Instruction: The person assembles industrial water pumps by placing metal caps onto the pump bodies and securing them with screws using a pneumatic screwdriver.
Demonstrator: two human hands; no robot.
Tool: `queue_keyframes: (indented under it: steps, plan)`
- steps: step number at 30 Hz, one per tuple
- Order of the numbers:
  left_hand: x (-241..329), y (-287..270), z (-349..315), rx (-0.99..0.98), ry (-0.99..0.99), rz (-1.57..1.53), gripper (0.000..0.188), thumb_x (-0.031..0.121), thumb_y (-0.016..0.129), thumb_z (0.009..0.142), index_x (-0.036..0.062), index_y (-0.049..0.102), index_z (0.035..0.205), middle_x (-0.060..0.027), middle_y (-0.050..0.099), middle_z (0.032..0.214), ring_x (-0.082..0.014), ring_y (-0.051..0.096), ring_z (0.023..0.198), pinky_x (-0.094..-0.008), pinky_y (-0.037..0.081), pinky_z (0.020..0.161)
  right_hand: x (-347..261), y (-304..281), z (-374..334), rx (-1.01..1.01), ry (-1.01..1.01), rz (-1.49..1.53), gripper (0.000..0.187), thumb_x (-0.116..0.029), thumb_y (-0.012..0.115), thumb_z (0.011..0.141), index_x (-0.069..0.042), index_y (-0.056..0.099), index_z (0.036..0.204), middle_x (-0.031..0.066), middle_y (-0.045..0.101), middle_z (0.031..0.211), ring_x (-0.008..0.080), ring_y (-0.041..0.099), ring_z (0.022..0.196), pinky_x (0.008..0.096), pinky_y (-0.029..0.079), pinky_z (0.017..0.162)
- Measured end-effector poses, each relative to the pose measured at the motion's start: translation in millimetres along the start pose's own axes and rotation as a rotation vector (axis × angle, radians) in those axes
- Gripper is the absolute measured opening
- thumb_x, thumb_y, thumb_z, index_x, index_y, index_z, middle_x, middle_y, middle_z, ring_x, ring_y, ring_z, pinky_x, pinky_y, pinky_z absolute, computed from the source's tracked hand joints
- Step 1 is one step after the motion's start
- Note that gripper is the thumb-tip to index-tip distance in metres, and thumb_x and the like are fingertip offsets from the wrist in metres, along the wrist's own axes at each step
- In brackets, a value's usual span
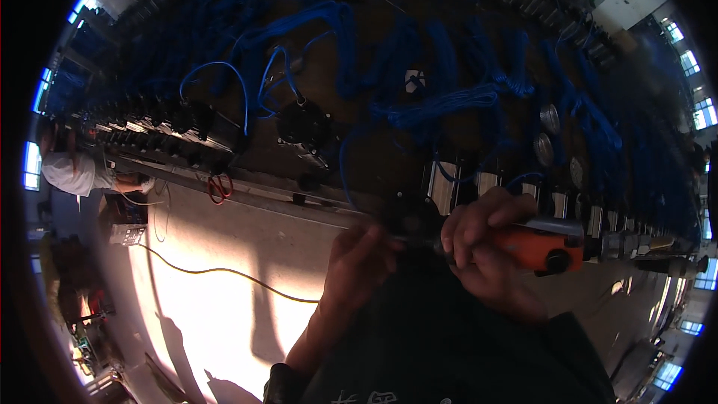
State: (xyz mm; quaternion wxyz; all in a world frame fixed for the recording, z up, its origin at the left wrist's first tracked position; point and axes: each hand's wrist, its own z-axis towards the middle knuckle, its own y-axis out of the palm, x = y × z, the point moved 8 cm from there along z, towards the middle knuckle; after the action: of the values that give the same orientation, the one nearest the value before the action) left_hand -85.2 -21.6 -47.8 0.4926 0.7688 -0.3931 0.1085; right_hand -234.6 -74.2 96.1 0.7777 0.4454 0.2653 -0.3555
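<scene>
My right hand [482, 251] is wrapped round an orange power tool [542, 249] with a grey top and a black knob. The tool lies sideways, its front end pointing left toward my left hand. Close by on the left, my left hand [357, 263] has its fingers pinched together at a dark round part [410, 213] on the bench edge. Whatever sits between those fingertips is too dark to make out. Left of them stands a black round motor-like unit [303, 123] with a blue cable rising from its top.
Bundles of blue cable [437, 105] cover the dark bench. Silver-bodied motors [443, 183] line its near edge. Round metal discs [544, 148] lie at the right. A cord [224, 275] crosses the sunlit floor. Another person [71, 172] is at the far left.
</scene>
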Motion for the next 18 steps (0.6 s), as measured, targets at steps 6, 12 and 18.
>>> queue_keyframes:
  steps: [6, 12, 18]
  plan:
    - [-11.4, 14.0, -2.8, 0.019, -0.002, 0.020, 0.019, 0.024, 0.058, 0.096, 0.0049, 0.059, 0.099, -0.0059, 0.066, 0.078, -0.0087, 0.053, 0.054, -0.0192, 0.039, 0.046, -3.8, -10.3, -8.2, 0.011, -0.007, -0.002, 0.029, -0.005, 0.060, 0.084, -0.007, 0.044, 0.109, 0.0127, 0.055, 0.086, 0.0137, 0.055, 0.053, 0.0319, 0.051, 0.056]
    - [-25.5, 20.4, -4.8, 0.056, -0.045, -0.012, 0.021, 0.026, 0.058, 0.095, 0.0055, 0.057, 0.097, -0.0032, 0.060, 0.074, -0.0074, 0.046, 0.050, -0.0178, 0.036, 0.046, -7.7, -21.5, -15.0, 0.021, -0.018, 0.066, 0.027, -0.007, 0.062, 0.088, -0.007, 0.044, 0.109, 0.0114, 0.057, 0.091, 0.0121, 0.057, 0.054, 0.0311, 0.051, 0.057]
    - [-32.2, 10.6, -3.4, 0.106, 0.125, 0.565, 0.014, 0.015, 0.063, 0.090, 0.0008, 0.066, 0.091, -0.0017, 0.060, 0.073, -0.0087, 0.050, 0.054, -0.0200, 0.038, 0.050, -7.5, -35.6, -28.4, -0.018, 0.084, 0.033, 0.027, -0.001, 0.061, 0.087, -0.008, 0.046, 0.108, 0.0118, 0.057, 0.092, 0.0129, 0.056, 0.054, 0.0310, 0.051, 0.059]
